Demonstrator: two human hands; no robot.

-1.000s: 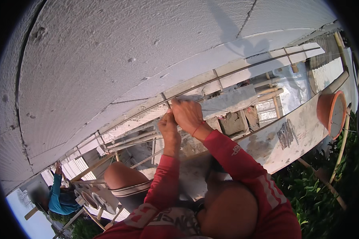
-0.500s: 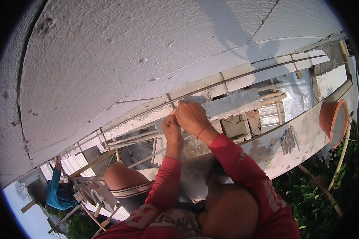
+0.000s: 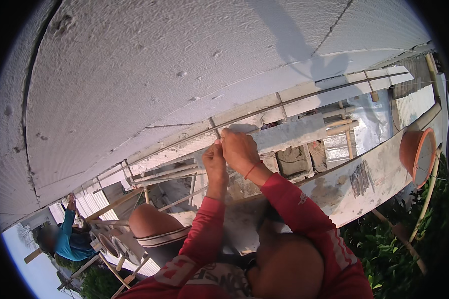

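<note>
My left hand [image 3: 216, 165] and my right hand [image 3: 239, 151] meet fingertip to fingertip at the middle of the view. Both are closed in a pinch. Whatever they grip is too small or hidden behind the fingers. Just beyond the fingertips, a short cross bar [image 3: 214, 126] meets a long thin steel bar [image 3: 172, 147]. That long bar runs along the foot of a pale, rough block wall [image 3: 134, 65], with more short bars crossing it at intervals. A red band circles my right wrist.
A stained plank [image 3: 329, 195] curves along the right, with an orange basin [image 3: 410, 152] on it. A grey board [image 3: 297, 133] and bamboo poles [image 3: 343, 127] lie below the bars. At lower left, another person in a teal sleeve [image 3: 65, 239] reaches toward the wall. Leaves [image 3: 384, 249] fill the lower right.
My hands stay pinched together at the same cross bar, with only a slight shift of the fingers. The whole view has moved a little.
</note>
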